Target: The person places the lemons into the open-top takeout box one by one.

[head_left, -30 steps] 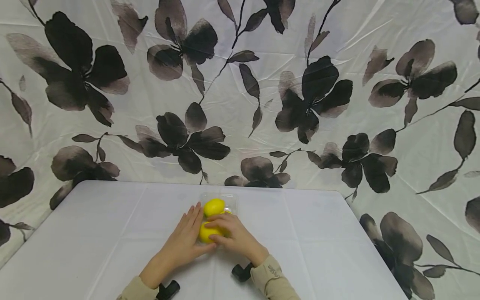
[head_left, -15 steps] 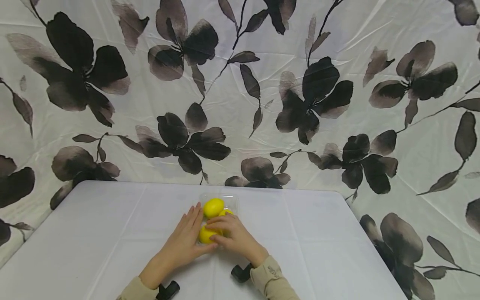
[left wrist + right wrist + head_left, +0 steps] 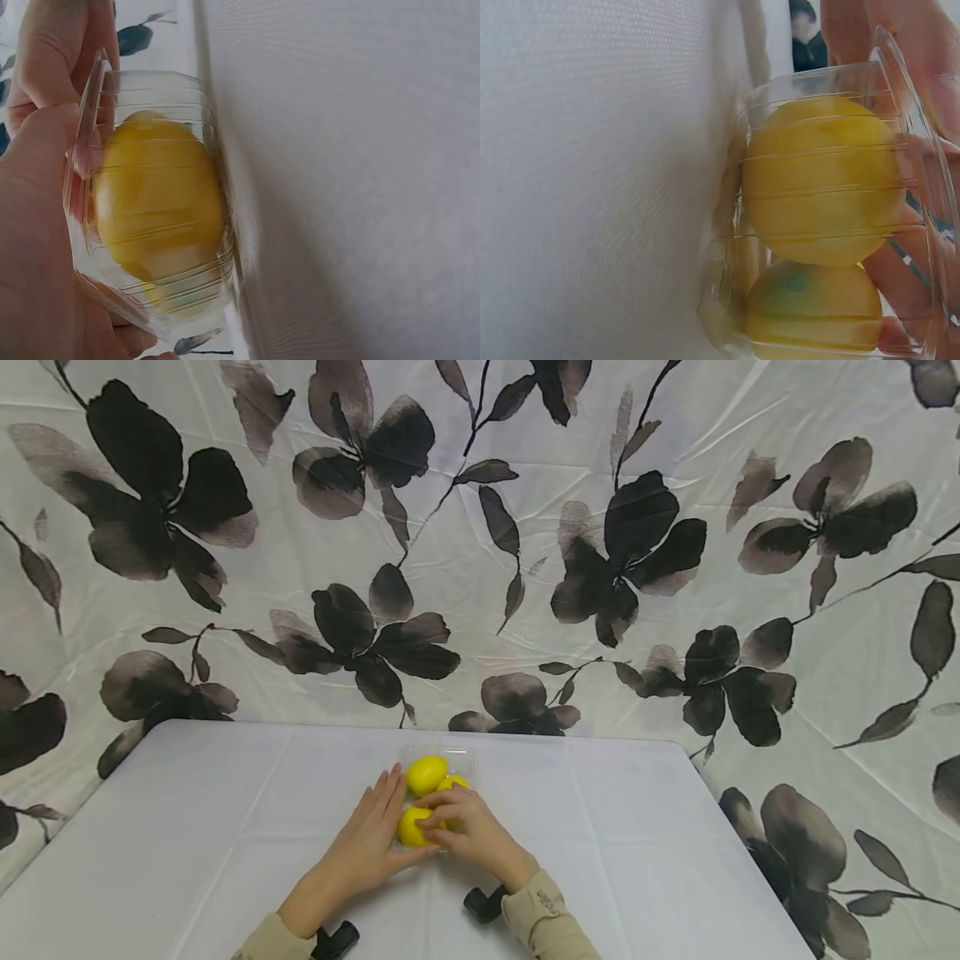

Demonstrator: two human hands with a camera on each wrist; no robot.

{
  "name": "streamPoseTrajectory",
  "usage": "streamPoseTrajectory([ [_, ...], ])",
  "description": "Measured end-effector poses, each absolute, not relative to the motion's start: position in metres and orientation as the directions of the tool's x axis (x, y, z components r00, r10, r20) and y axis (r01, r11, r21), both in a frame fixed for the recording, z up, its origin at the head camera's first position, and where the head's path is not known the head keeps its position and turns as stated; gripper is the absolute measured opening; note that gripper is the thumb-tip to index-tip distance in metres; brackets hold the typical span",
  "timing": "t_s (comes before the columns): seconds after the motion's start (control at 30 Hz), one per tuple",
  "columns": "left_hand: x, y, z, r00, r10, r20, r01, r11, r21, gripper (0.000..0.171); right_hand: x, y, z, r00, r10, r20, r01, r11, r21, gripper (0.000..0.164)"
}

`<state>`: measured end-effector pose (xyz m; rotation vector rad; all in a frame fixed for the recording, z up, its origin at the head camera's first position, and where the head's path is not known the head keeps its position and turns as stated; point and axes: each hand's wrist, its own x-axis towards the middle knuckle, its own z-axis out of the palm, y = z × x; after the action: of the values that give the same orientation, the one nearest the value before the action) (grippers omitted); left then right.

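Three yellow lemons show in a clear plastic container (image 3: 466, 760) on the white table: a far lemon (image 3: 427, 774), a partly covered lemon (image 3: 452, 782) and a near lemon (image 3: 409, 828). My left hand (image 3: 366, 839) lies along the container's left side, fingers straight, thumb across its near edge. From the right, my right hand (image 3: 480, 835) curls its fingers and thumb over the near lemon. Through the ribbed wall, the left wrist view shows one large lemon (image 3: 157, 195). Two lemons stand out in the right wrist view, an upper one (image 3: 825, 187) and a lower one (image 3: 814, 307).
A white cloth covers the table (image 3: 637, 843), which ends at a back edge just past the container. Behind it hangs a curtain (image 3: 495, 552) with dark flowers. Black devices (image 3: 483, 906) sit at both wrists.
The right fingers have drawn back slightly to the right, so more of the near lemon and the partly covered lemon shows. The left hand stays almost still.
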<state>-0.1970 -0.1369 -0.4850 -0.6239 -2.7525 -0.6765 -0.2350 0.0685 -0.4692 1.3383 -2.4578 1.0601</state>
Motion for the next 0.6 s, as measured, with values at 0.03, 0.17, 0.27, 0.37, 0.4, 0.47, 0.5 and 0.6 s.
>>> streamPoseTrajectory([
  [0.03,-0.1974,-0.1372,-0.4854,-0.881,0.346,0.322,0.456,0.804,0.382,0.113,-0.2351,0.0683,-0.4688,-0.595,-0.674,0.437,-0.779,0.352,-0.519,0.012],
  [0.17,-0.198,-0.1375,-0.4866,-0.884,0.344,0.316,0.45,0.808,0.38,0.114,-0.2352,0.0681,-0.4683,-0.608,-0.665,0.433,-0.769,0.358,-0.53,0.019],
  [0.27,-0.198,-0.137,-0.4869,-0.886,0.344,0.312,0.449,0.807,0.384,0.113,-0.235,0.0682,-0.4678,-0.627,-0.659,0.416,-0.757,0.388,-0.526,0.03],
  [0.37,-0.1975,-0.1367,-0.4861,-0.883,0.34,0.323,0.451,0.806,0.385,0.113,-0.2352,0.0682,-0.4678,-0.634,-0.658,0.405,-0.751,0.401,-0.524,0.031],
  [0.4,-0.1972,-0.1366,-0.4857,-0.882,0.34,0.326,0.453,0.803,0.387,0.113,-0.2353,0.0683,-0.4679,-0.633,-0.659,0.406,-0.753,0.403,-0.52,0.027],
  [0.47,-0.1969,-0.1364,-0.4852,-0.878,0.34,0.336,0.458,0.802,0.385,0.113,-0.2356,0.0683,-0.4684,-0.622,-0.665,0.414,-0.763,0.393,-0.513,0.021],
  [0.5,-0.1967,-0.1365,-0.485,-0.879,0.339,0.336,0.457,0.802,0.385,0.114,-0.2357,0.0683,-0.4685,-0.616,-0.666,0.42,-0.768,0.389,-0.509,0.019],
  [0.6,-0.1965,-0.1364,-0.4846,-0.882,0.342,0.326,0.454,0.803,0.386,0.115,-0.2353,0.0681,-0.4686,-0.608,-0.663,0.437,-0.776,0.378,-0.506,0.017],
])
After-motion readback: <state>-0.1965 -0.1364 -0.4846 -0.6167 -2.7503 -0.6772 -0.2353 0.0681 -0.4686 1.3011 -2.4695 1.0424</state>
